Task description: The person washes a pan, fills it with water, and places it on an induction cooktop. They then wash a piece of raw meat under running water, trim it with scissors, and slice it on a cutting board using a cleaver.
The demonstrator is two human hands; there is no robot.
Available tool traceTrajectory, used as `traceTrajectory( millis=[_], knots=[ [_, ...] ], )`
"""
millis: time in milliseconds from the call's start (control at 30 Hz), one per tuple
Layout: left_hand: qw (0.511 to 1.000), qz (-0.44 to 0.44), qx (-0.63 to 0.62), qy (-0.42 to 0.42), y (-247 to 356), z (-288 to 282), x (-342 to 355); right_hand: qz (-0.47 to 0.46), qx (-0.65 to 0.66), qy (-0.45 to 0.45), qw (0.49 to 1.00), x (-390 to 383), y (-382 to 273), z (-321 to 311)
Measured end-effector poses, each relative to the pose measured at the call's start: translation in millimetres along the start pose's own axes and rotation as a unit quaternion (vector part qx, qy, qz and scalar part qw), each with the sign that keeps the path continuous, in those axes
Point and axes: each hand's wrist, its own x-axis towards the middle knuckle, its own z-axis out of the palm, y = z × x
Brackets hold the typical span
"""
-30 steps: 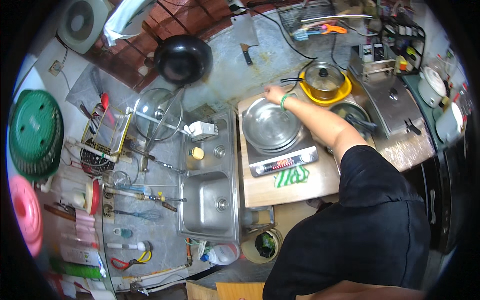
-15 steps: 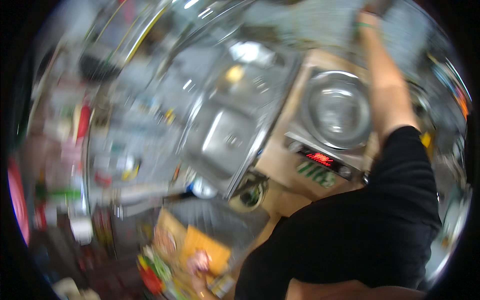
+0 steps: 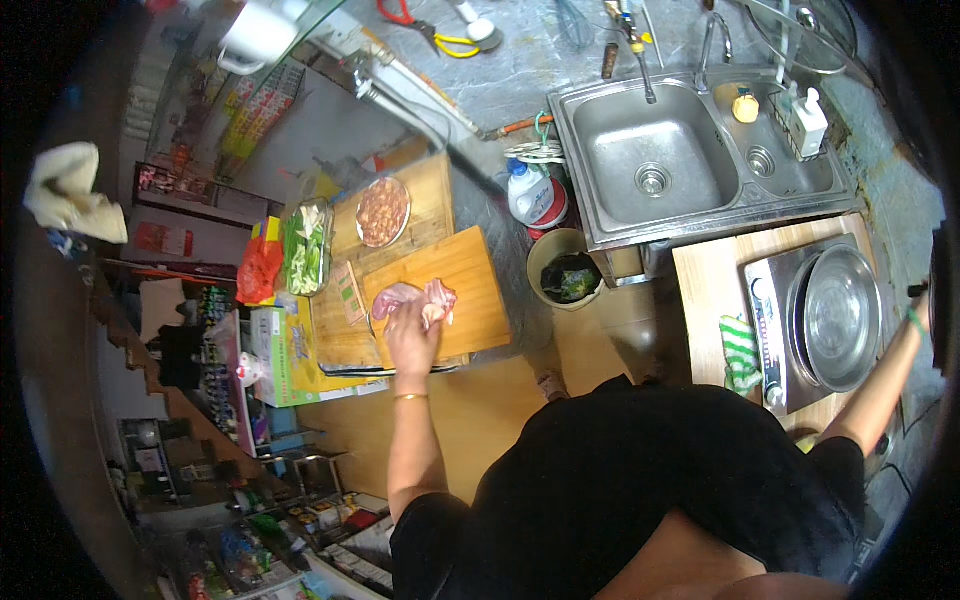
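My left hand [image 3: 410, 345] is at a wooden cutting board [image 3: 480, 290], its fingers closed on pale pink raw meat [image 3: 440, 300]. The fingertips are partly hidden against the meat. Behind the hand, a plate of chopped meat [image 3: 383, 212] sits on a second board [image 3: 432, 190]. Left of it stands a glass dish of cut green and white vegetables [image 3: 306, 250]. At the far right edge, my right hand [image 3: 922, 305] reaches beside a dark object [image 3: 940, 290]. Its fingers are mostly hidden, so what it holds is unclear.
A double steel sink [image 3: 650, 170] lies ahead. A steel pan [image 3: 843, 318] rests on a cooktop [image 3: 768, 345] at right, near a green-striped cloth [image 3: 740, 352]. Between boards and sink stand a waste bin [image 3: 565, 270] and a detergent bottle [image 3: 530, 192]. Scissors [image 3: 435, 35] lie on the far counter.
The view has turned and steadied, bringing the boards from the lower edge toward the middle left. The sink and cooktop have shifted right. My left hand is still at the meat; my right arm stays outstretched.
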Motion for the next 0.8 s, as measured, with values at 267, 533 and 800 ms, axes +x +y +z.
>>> traceTrajectory(
  millis=[267,533,800],
  knots=[
    [0.987,0.114,-0.104,-0.038,-30.2,32.1,-16.5,0.125,0.237,-0.27,0.925,-240.2,-376.1,109.7],
    [0.991,0.015,-0.119,-0.057,-21.1,28.3,-1.9,0.152,0.27,-0.568,0.762,-432.8,-585.7,173.0],
    [0.962,0.172,-0.203,-0.059,-62.1,24.9,-19.7,-0.174,0.24,-0.637,0.712,-449.8,-647.2,216.1]
  ],
)
